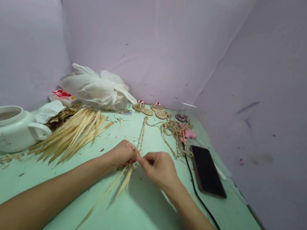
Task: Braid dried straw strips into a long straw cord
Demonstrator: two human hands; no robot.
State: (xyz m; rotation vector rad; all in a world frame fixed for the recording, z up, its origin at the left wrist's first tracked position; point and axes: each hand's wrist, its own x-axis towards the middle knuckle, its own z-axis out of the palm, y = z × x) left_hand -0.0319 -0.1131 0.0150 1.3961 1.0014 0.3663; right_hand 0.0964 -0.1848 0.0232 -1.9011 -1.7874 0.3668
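A thin braided straw cord [142,137] runs away from me across the green table [141,220] toward the far wall. At its near end my left hand [123,154] and my right hand [158,167] meet, both with fingers pinched on the straw strands. Loose flat strands [121,184] hang from the pinch toward me, spreading over the table.
A pile of cut straw strips [74,134] lies left, beside a white pot [10,127] and white plastic bags [97,89]. Two small woven sandals [151,109], tangled cord [173,130], a pink object [188,134], a black phone [207,170] and a black cable [200,202] lie right.
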